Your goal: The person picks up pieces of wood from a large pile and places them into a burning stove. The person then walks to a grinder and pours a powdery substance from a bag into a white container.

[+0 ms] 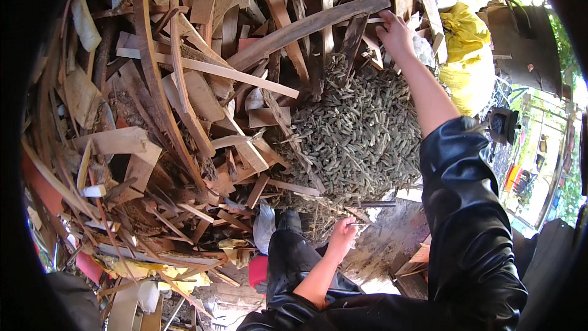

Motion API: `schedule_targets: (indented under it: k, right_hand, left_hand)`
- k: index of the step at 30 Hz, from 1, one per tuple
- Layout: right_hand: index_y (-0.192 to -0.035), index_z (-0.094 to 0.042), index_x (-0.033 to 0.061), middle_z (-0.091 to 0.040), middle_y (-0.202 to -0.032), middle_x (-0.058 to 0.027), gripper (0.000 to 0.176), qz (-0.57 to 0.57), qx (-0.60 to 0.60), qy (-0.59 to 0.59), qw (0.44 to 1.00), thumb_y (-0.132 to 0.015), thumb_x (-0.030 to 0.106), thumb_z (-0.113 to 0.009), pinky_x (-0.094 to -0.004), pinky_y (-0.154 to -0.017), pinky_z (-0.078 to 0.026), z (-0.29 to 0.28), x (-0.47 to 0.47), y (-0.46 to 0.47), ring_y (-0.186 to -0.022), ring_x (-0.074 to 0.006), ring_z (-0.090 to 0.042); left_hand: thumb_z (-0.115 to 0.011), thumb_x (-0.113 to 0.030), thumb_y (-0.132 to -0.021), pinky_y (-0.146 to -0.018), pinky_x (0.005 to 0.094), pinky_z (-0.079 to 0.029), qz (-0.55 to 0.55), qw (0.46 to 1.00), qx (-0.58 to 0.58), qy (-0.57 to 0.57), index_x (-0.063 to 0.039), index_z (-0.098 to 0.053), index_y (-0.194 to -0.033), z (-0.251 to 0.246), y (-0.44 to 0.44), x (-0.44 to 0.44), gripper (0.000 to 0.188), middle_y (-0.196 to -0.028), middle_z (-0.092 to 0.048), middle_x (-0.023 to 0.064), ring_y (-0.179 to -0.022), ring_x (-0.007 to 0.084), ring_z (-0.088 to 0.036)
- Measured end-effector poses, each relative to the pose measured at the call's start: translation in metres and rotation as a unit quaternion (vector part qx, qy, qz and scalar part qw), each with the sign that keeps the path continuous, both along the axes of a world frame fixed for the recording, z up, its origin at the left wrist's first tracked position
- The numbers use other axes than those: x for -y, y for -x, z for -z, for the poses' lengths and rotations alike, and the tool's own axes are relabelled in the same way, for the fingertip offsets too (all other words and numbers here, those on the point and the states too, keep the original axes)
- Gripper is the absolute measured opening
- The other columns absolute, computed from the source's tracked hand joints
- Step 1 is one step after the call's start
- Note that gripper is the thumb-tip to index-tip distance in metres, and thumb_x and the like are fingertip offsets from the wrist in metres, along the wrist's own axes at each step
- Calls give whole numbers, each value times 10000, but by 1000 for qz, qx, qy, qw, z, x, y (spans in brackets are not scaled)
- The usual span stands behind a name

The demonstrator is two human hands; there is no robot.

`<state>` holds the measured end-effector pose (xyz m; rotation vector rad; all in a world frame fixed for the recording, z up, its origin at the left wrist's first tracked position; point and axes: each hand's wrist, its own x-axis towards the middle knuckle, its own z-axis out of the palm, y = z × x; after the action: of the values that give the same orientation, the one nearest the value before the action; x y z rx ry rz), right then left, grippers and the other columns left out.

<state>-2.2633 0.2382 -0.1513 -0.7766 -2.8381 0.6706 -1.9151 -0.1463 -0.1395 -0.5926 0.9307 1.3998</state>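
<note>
My right hand, on a stretched-out arm in a black sleeve, is at the right end of a long, weathered, slightly curved board. Its fingers touch or lie close to the board's end; whether they grip it is hard to tell. Low in the middle, my left hand is curled with a small thin object between its fingers, too small to name. Between the hands lies a heap of short, chopped plant stalks. Scrap boards and sticks, among them a pale narrow strip, pile up to the left.
A yellow sack stands right of my right forearm. A dark metal bar lies below the stalks. A whitish plastic bag and a red object are beside my leg. Loose wooden pieces lie at the lower right.
</note>
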Motion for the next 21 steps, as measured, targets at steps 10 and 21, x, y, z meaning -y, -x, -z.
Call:
schedule_targets:
  k: [10, 21]
  right_hand:
    - [-1300, -439, 107, -596, -1128, -150, 628, 12, 60, -156, 986, -768, 304, -708, -353, -875, -448, 63, -29, 97, -1037, -263, -565]
    - [-990, -511, -47, -579, -985, -233, 210, 155, -372, 567, 719, -835, 83, -454, -504, -865, -471, 51, -16, 68, -899, -386, -580]
  left_hand:
    - [-512, -140, -908, -731, 259, -455, -34, 999, -2, -16, -14, -427, -1259, 20, 18, 16, 382, -1008, -559, 53, -792, 98, -507]
    - [-523, -169, -898, -888, 259, -397, -58, 994, 75, 46, -22, -436, -1266, 18, 23, 22, 406, -1187, -539, 99, -1040, 159, -524]
